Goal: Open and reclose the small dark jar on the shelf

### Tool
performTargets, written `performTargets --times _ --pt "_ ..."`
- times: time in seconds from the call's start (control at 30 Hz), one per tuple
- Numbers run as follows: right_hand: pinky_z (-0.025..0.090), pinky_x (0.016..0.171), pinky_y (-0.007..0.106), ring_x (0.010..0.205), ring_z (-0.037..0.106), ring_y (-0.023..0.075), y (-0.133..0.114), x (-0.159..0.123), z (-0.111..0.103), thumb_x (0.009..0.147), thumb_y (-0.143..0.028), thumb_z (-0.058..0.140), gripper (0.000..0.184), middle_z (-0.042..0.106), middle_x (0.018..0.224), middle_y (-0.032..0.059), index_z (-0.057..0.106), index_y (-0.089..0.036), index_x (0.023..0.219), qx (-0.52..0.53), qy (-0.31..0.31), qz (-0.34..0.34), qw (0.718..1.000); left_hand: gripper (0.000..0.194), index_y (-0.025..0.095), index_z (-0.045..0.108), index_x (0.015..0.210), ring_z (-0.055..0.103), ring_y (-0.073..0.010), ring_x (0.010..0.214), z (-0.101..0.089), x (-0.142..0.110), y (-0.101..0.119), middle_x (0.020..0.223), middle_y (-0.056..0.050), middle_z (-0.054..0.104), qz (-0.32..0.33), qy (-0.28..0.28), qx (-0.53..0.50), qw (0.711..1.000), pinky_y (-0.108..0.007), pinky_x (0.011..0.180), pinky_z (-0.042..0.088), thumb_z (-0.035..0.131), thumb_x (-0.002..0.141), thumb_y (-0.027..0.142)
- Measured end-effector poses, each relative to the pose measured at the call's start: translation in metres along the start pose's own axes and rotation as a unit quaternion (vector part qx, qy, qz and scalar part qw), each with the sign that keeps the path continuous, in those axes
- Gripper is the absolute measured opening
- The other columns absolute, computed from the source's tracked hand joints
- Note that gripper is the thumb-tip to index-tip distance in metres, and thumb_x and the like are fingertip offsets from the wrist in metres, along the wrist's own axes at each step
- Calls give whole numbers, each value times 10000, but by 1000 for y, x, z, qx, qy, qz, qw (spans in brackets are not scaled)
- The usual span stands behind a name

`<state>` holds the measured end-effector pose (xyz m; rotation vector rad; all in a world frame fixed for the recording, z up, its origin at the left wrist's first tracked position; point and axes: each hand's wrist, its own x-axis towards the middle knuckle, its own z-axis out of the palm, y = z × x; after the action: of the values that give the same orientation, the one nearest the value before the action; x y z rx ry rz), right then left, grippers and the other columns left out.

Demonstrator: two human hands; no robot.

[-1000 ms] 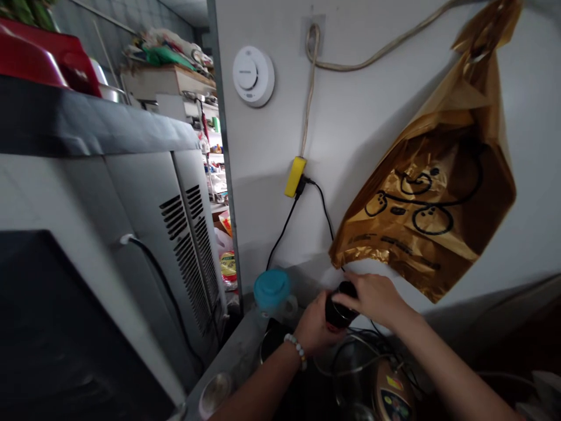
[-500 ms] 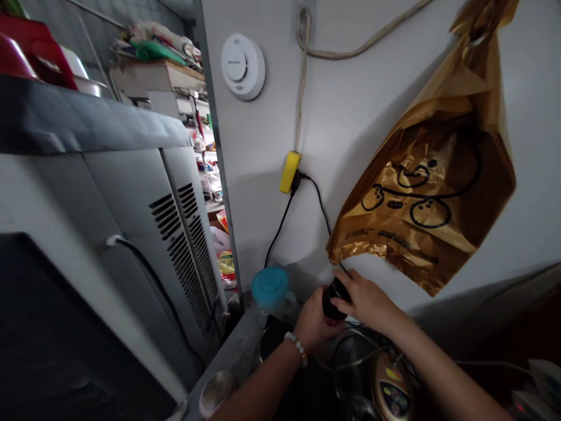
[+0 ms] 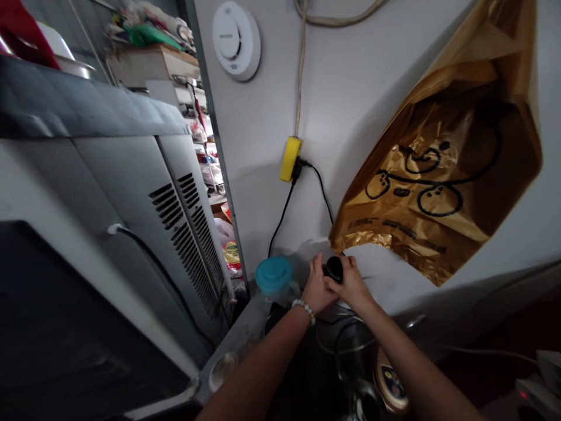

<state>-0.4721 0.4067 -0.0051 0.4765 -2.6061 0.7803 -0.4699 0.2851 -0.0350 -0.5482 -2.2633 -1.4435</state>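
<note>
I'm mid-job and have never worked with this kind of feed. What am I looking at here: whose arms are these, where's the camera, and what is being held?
There is no machine here: the two bare arms belong to a person, and the single camera sits on that person's head, looking forward and down. The left hand, with a bead bracelet at the wrist, and the right hand are both closed around a small black jar, close to the white wall. Just left of the hands stands a container with a blue lid. Below them is a metal pot, partly in shadow. A gold plastic bag hangs on the wall, and a black cord runs to a yellow plug. The big grey appliance fills the left side.
</note>
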Motion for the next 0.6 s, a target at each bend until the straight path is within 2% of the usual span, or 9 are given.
performTargets --times 0.1,0.17,0.23,0.27,0.33,0.43,0.53,0.57,0.6 --pt "423 915 381 1040 500 253 19 -1 25 756 -292 589 599 390 1146 147 322 -117 1262 -5 21 23 999 944 61 236 1338 281 -332 1282 -22 -1 5 1391 -233 231 3 -23 32 999 -417 1055 286 751 555 172" --pt "441 885 393 1038 505 266 31 -5 46 777 -311 564 587 397 1144 151 318 -119 1274 -8 21 35 999 785 115 297 1330 251 -291 1306 -51 -15 14 1405 -169 265 5 -23 57 998 -390 1085 236 692 655 191" --pt "450 865 399 1029 511 272 43 -10 66 791 -325 549 580 410 1137 150 321 -120 1283 -11 14 41 999 666 174 276 1345 282 -237 1299 -87 -39 24 1393 -111 323 -8 -8 84 996 -376 1099 214 596 761 197" --pt "447 869 400 1032 510 274 48 -12 76 798 -333 543 577 413 1137 151 323 -118 1285 -13 10 42 999 624 193 270 1344 297 -229 1293 -106 -55 28 1380 -97 350 -22 5 98 995 -392 1102 210 563 793 212" --pt "433 887 408 1055 495 284 59 -14 93 813 -355 524 570 410 1153 165 328 -102 1285 -19 3 45 999 568 241 263 1338 369 -222 1254 -142 -93 32 1368 -72 383 -58 32 122 990 -407 1075 281 523 833 251" --pt "415 902 432 1090 467 309 73 -11 111 828 -402 496 584 407 1175 187 330 -82 1287 -36 -2 48 998 504 304 280 1318 442 -245 1205 -183 -159 23 1328 -57 451 -126 86 144 978 -451 1011 376 481 856 299" --pt "396 897 489 1096 450 352 81 -4 114 822 -440 492 594 428 1174 200 364 -90 1284 -62 -11 41 997 478 461 334 1239 517 -259 1134 -199 -231 4 1226 40 556 -236 179 138 945 -438 946 450 523 808 380" --pt "384 890 525 1101 436 380 81 -2 112 814 -453 495 599 430 1176 211 382 -91 1279 -70 -14 37 997 460 514 336 1207 526 -257 1124 -197 -255 -2 1209 78 566 -268 202 124 934 -429 937 462 517 795 418" --pt "365 879 572 1112 412 416 79 -2 108 807 -468 495 609 422 1187 227 398 -90 1274 -78 -17 33 996 427 557 343 1169 562 -260 1077 -191 -278 -8 1158 108 593 -291 250 126 915 -424 908 486 492 780 466"
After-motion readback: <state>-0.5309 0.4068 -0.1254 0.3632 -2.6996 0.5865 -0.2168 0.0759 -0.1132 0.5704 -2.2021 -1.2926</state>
